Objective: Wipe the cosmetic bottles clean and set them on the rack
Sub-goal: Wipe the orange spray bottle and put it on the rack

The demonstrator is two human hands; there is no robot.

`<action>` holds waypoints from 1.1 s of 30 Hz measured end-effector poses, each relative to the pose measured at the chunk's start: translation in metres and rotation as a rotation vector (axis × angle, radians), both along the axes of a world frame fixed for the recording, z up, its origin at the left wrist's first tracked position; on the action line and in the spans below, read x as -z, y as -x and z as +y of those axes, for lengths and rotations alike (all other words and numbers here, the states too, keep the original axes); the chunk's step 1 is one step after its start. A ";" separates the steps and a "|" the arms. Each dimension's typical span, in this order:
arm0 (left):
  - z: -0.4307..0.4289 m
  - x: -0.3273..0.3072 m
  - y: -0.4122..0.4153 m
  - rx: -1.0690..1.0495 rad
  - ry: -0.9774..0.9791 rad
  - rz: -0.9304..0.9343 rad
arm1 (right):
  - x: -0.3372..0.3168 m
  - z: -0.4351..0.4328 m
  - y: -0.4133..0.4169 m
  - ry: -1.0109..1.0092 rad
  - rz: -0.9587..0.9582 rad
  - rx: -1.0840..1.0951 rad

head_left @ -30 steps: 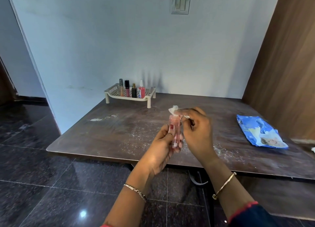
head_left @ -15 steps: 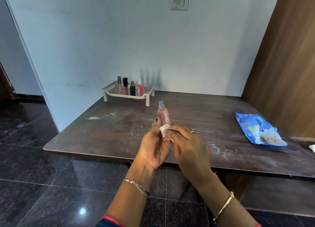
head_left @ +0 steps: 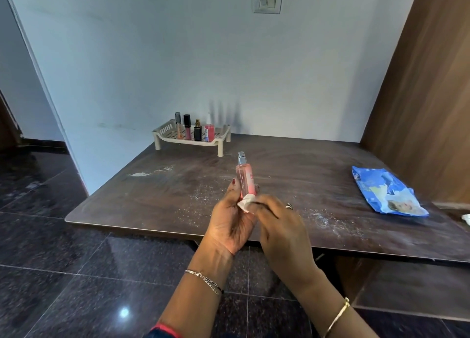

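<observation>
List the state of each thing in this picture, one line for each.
Dark wooden table: dusted with white powder.
Clear pink spray bottle: upright, held in left hand, silver nozzle uncapped.
Small white wipe: pinched by right hand, pressed on bottle's lower part.
Cream plastic rack: on table, holds four upright small bottles.
Blue wipes packet: lying flat; open or sealed unclear.
</observation>
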State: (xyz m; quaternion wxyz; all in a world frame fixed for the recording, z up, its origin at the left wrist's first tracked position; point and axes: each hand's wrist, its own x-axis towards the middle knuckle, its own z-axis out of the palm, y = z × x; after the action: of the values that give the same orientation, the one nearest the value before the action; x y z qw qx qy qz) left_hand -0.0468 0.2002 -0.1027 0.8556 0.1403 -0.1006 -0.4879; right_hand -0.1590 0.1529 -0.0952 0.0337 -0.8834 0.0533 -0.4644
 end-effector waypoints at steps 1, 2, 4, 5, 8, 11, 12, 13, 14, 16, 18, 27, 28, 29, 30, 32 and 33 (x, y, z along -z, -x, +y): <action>-0.002 0.002 0.000 0.014 -0.003 0.016 | 0.001 -0.001 0.001 -0.006 0.006 -0.009; -0.004 0.003 0.001 0.027 -0.005 0.029 | -0.001 -0.002 -0.001 -0.024 0.011 -0.020; -0.008 0.000 0.005 0.011 -0.056 -0.002 | -0.010 -0.005 -0.008 -0.088 -0.002 -0.039; -0.010 -0.002 0.006 -0.025 -0.098 -0.053 | -0.016 -0.007 -0.012 -0.120 -0.023 -0.040; -0.011 -0.009 0.009 -0.116 -0.211 -0.254 | -0.034 -0.019 -0.022 -0.191 -0.103 0.001; -0.006 -0.010 0.009 -0.110 -0.244 -0.376 | -0.044 -0.027 -0.027 -0.255 -0.152 0.017; -0.004 -0.012 0.010 -0.100 -0.224 -0.383 | -0.044 -0.025 -0.028 -0.256 -0.155 0.009; -0.002 -0.014 0.011 -0.081 -0.188 -0.368 | -0.041 -0.022 -0.028 -0.251 -0.154 0.001; 0.000 -0.016 0.012 -0.053 -0.137 -0.326 | -0.036 -0.018 -0.027 -0.248 -0.151 -0.006; 0.002 -0.018 0.013 -0.009 -0.047 -0.222 | -0.021 -0.010 -0.021 -0.255 -0.138 -0.004; 0.001 -0.015 0.009 0.007 -0.030 -0.168 | -0.004 -0.004 -0.012 -0.249 -0.115 0.002; -0.006 -0.008 0.007 -0.078 -0.017 0.022 | -0.004 -0.006 -0.005 -0.462 -0.277 -0.040; -0.007 -0.009 0.005 -0.102 -0.022 0.028 | -0.006 -0.008 -0.006 -0.512 -0.302 -0.037; -0.009 -0.010 0.004 -0.129 -0.041 0.033 | -0.007 -0.008 -0.007 -0.577 -0.318 -0.046; -0.010 -0.012 0.003 -0.155 -0.061 0.033 | -0.007 -0.008 -0.008 -0.664 -0.331 -0.063; -0.011 -0.014 0.002 -0.209 -0.078 0.063 | -0.004 -0.004 -0.013 -0.900 -0.370 -0.119; -0.011 -0.016 0.002 -0.228 -0.076 0.092 | -0.003 0.000 -0.015 -1.035 -0.393 -0.154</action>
State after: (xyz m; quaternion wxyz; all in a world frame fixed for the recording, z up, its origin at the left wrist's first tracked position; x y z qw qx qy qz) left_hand -0.0489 0.1895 -0.0868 0.9034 0.1606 -0.0262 -0.3967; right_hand -0.1440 0.1529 -0.0922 0.5061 -0.6499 0.2024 -0.5296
